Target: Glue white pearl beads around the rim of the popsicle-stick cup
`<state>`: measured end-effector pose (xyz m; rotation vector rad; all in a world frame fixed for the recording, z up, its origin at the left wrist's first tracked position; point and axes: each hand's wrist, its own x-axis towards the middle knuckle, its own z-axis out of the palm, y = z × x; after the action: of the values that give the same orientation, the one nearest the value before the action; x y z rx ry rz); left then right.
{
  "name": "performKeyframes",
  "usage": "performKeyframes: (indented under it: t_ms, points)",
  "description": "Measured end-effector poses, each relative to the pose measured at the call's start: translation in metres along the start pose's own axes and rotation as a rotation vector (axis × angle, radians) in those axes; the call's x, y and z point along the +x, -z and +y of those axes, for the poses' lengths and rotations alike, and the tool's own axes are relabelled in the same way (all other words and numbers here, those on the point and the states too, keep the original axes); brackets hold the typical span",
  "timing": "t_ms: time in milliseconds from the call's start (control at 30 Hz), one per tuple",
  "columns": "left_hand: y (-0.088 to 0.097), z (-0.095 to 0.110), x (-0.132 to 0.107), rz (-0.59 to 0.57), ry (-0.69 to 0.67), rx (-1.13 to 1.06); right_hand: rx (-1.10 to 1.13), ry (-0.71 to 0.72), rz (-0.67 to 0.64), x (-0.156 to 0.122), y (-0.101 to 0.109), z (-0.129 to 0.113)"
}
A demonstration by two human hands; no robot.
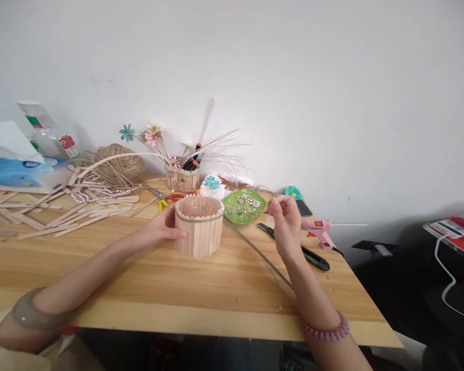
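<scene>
2 hands in use. L hand [166, 226] cups the stick pot [199, 237] on its left side, thumb on outer wall, other fingers mostly hidden. Pot's upright, mid-surface [201, 296]. R hand [288, 224] is raised just right of the green dish [232, 214], thumb + fingertips pressed together; can't tell what, if anything, is pinched. Pearl trim [220, 207] on rim, band [195, 221] just below; olive cord [260, 251] runs from near pot to R forearm.

IMO: grip low + light w/ L, off the pearls. Rotate pot w/ L vs. reaching over w/ R. Seat small bits 1 at a time, hold a sec. Loose cord could snag R arm, so clear it 1st. Cutter [316, 259] lies by R wrist, glue gun [320, 233] nozzle faces R hand: mind both.
</scene>
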<state>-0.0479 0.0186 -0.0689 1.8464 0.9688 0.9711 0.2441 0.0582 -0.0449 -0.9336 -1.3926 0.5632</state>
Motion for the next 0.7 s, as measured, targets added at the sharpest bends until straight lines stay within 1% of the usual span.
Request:
performKeyframes:
  t_ms: [67, 133, 200, 267, 367, 433, 500, 567, 700]
  points:
    - [0.000, -0.004, -0.001, 0.009, -0.010, 0.018, -0.031, 0.022, 0.015, 0.003, 0.002, 0.000]
    - [0.000, -0.007, -0.001, 0.024, -0.017, 0.040, -0.210, 0.048, -0.029, 0.010, 0.006, 0.001]
    - [-0.002, -0.010, -0.002, 0.043, -0.017, 0.062, -0.488, 0.049, -0.156, 0.025, 0.010, 0.002]
    - [-0.003, -0.012, -0.002, 0.062, -0.012, 0.080, -0.729, 0.020, -0.304, 0.043, 0.011, 0.006]
    - [-0.005, -0.015, -0.001, 0.095, 0.044, 0.055, -0.923, -0.042, -0.452, 0.069, 0.004, 0.017]
    - [-0.006, -0.017, 0.000, 0.098, 0.108, -0.019, -1.065, -0.081, -0.552, 0.080, -0.003, 0.027]
    - [-0.006, -0.020, 0.000, 0.083, 0.155, -0.117, -1.186, -0.113, -0.649, 0.086, -0.011, 0.037]
    - [-0.006, -0.026, 0.001, 0.060, 0.168, -0.185, -1.287, -0.132, -0.726, 0.088, -0.017, 0.044]
    - [-0.005, -0.034, 0.001, 0.049, 0.158, -0.207, -1.436, -0.140, -0.830, 0.086, -0.025, 0.051]
